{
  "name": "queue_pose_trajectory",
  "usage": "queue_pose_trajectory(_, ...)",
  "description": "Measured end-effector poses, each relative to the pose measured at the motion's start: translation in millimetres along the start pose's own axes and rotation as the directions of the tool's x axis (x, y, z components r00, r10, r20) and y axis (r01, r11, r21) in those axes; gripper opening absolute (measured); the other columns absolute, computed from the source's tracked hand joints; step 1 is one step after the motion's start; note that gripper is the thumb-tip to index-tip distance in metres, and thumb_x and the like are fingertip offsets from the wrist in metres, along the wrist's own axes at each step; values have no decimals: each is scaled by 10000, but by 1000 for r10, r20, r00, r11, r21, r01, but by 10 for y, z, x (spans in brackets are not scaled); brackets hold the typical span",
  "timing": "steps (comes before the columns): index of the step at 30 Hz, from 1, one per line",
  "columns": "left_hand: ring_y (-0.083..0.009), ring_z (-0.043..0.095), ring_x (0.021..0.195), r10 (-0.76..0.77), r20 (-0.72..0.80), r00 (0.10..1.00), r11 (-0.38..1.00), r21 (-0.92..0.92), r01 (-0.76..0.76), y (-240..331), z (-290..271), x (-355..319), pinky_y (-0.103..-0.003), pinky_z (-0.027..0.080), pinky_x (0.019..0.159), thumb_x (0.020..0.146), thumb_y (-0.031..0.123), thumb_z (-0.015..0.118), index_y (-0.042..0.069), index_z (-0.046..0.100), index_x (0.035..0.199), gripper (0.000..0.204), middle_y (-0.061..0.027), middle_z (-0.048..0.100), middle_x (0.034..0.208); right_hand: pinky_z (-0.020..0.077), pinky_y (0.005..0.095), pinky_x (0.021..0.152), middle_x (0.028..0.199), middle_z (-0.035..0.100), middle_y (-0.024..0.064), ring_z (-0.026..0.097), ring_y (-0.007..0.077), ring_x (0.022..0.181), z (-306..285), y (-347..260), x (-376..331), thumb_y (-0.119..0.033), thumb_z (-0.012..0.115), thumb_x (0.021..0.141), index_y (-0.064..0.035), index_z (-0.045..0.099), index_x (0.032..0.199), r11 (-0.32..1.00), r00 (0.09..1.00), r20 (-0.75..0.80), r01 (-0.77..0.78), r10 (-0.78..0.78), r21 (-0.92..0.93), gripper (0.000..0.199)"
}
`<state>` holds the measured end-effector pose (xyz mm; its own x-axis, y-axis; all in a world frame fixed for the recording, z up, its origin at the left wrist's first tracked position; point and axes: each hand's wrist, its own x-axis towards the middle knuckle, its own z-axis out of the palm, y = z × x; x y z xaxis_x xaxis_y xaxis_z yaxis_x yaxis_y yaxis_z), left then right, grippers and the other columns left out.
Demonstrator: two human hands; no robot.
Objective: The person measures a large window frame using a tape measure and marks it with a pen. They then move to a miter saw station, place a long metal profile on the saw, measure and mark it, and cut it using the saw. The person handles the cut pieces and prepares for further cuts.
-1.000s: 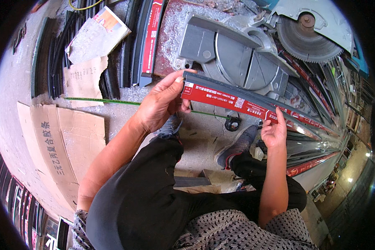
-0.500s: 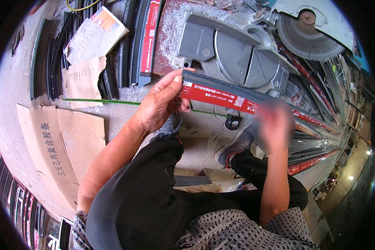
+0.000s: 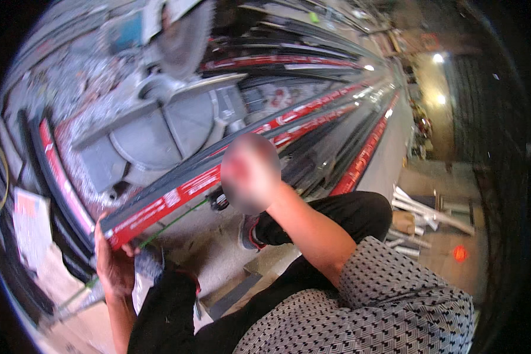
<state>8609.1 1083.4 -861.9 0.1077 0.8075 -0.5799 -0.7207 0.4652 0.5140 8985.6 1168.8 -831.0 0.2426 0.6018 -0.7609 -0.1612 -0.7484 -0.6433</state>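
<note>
A long dark grey profile strip [image 3: 182,190] with red printed film on its face slants across in front of me. My left hand [image 3: 114,268] is closed round its near left end, thumb on top and fingers underneath. Farther along, my right hand [image 3: 252,176] closes on the same strip; a blur covers its fingers in detail. Just behind the strip stands the grey base [image 3: 150,141] of a mitre saw, its round toothed blade [image 3: 187,47] raised above. Below the strip, a small black tool or pack [image 3: 218,199] lies beside a thin green strip [image 3: 174,218].
Long bundled profiles [image 3: 330,144], some with red film, stretch away to the right. More dark profiles [image 3: 47,177] lie at the left beside torn cardboard [image 3: 56,274]. White offcuts [image 3: 430,215] are piled on the right. A grey flat piece [image 3: 236,295] lies by my legs.
My view has swung to the right, so the saw and both hands now appear farther left. Both hands stay on the profile strip.
</note>
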Motion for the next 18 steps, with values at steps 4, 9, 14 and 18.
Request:
queue_pose_trajectory(4, -113, 541, 711, 14, 0, 1000, 1000, 10, -14, -123, 39, 52, -302, 452, 671, 1067, 459, 523, 119, 389, 1544, 600, 6, 580, 779, 472, 289, 615, 812, 576, -22, 564, 95, 726, -57, 104, -33, -174, 609, 975, -136, 601, 885, 969, 998, -6, -53, 57, 243, 98)
queue_pose_trajectory(9, -100, 563, 731, -1, 14, 1000, 1000, 7, 1, -196, -80, 15, -292, 484, 669, 1050, 431, 569, 170, 452, 1531, 559, 8, 637, 870, 520, 312, 688, 875, 588, -13, 595, 111, 792, -329, 599, 226, -204, 559, 1030, -169, 567, 932, 907, 985, 170, -85, 14, 412, 104)
queue_pose_trajectory(14, -103, 587, 722, 1, -39, 999, 1000, 20, 0, -135, 67, -30, -291, 501, 664, 1067, 410, 543, 145, 412, 1539, 557, -2, 639, 836, 545, 355, 711, 870, 617, 7, 632, 153, 807, -297, 630, 234, -234, 594, 1017, -169, 585, 949, 815, 986, 161, -131, 47, 564, 94)
queue_pose_trajectory(18, -120, 563, 706, -10, -18, 1000, 1000, -12, 10, -137, -55, 17, -300, 497, 655, 1068, 419, 532, 130, 400, 1540, 569, -2, 606, 792, 503, 363, 660, 848, 612, 4, 596, 172, 747, -251, 547, 294, -244, 621, 994, -166, 600, 937, 849, 990, 144, -74, -2, 523, 99)
